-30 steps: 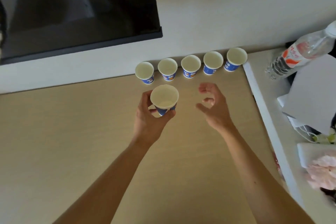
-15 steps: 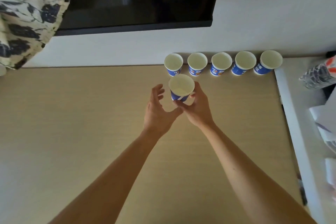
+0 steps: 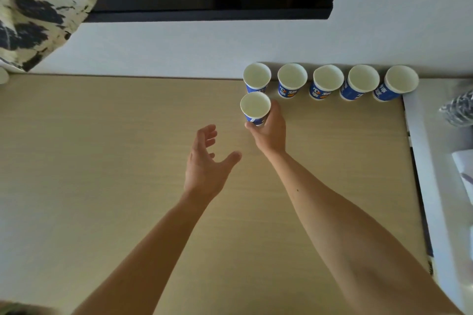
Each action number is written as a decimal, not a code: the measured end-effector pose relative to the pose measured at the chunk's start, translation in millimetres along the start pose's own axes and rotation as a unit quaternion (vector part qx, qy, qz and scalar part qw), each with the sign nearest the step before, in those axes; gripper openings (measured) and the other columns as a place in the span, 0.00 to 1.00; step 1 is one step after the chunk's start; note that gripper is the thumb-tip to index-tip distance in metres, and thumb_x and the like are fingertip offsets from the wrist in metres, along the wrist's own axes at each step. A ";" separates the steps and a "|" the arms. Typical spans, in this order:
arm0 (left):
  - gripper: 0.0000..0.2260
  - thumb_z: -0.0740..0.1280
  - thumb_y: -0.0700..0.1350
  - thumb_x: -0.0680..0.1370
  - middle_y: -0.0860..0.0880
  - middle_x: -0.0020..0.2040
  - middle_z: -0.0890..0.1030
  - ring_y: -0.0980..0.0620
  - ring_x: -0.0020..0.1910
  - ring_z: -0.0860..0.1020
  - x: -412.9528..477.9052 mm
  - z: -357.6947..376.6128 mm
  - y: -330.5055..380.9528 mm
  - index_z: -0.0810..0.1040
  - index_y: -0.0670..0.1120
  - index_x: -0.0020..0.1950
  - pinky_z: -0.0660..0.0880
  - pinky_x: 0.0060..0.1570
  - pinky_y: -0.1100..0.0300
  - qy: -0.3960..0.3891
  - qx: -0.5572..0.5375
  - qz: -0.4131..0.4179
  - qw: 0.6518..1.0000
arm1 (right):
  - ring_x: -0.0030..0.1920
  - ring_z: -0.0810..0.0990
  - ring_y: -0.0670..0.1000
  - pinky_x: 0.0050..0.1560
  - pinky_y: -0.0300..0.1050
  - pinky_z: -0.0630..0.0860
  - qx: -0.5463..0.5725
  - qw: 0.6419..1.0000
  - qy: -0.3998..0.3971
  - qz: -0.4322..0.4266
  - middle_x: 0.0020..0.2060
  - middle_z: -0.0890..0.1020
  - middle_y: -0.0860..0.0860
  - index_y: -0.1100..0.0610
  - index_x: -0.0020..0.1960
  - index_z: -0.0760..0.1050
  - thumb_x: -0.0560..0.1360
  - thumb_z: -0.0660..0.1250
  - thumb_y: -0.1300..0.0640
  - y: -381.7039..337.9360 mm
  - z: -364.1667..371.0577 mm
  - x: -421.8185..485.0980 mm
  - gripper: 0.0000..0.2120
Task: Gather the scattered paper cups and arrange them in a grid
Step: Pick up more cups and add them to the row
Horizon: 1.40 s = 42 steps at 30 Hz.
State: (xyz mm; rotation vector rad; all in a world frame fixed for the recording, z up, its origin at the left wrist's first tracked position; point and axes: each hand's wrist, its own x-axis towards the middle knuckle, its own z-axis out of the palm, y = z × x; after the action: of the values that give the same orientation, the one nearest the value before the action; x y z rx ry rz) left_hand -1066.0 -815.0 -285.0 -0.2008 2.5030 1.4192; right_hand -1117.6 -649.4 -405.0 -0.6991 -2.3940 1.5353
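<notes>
right grip (image 3: 270, 133) holds cup (image 3: 255, 108) | its base hidden | right-edge item (image 3: 458, 110) cropped

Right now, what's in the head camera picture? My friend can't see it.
The right hand grips a blue paper cup just in front of the leftmost cup in a row of five standing along the wall. The left hand hangs open over the tan table nearby.

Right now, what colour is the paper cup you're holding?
The held paper cup is blue outside, white inside; head view.
</notes>
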 end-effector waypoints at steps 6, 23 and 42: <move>0.33 0.80 0.46 0.70 0.55 0.65 0.77 0.56 0.64 0.75 3.4 -5.9 -2.0 0.70 0.51 0.71 0.77 0.62 0.53 0.006 -0.010 0.002 1.000 | 0.48 0.79 0.52 0.49 0.53 0.78 0.006 0.999 0.029 -0.017 0.42 0.75 0.41 0.58 0.56 0.74 0.64 0.78 0.62 2.3 5.3 9.7 0.23; 0.32 0.79 0.46 0.71 0.54 0.66 0.76 0.56 0.64 0.75 2.0 -23.6 -6.6 0.69 0.50 0.72 0.76 0.61 0.56 -0.005 -0.030 0.004 1.000 | 0.60 0.75 0.58 0.64 0.54 0.72 0.001 0.995 0.097 0.032 0.59 0.74 0.57 0.66 0.68 0.68 0.65 0.80 0.61 5.2 2.1 -33.2 0.36; 0.24 0.73 0.48 0.77 0.52 0.65 0.78 0.56 0.65 0.75 -3.3 -286.9 -99.2 0.71 0.49 0.71 0.75 0.62 0.55 0.147 -0.097 0.029 0.984 | 0.61 0.75 0.52 0.63 0.43 0.70 0.010 0.986 -0.107 -0.127 0.63 0.75 0.57 0.64 0.71 0.68 0.74 0.76 0.54 -237.6 184.3 -164.6 0.31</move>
State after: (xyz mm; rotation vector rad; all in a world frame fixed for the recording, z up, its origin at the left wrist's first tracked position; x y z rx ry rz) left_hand -1082.7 -1112.1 -224.8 -0.4047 2.6137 1.7741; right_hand -1118.1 -959.8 -259.3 -0.2199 -2.4967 1.5919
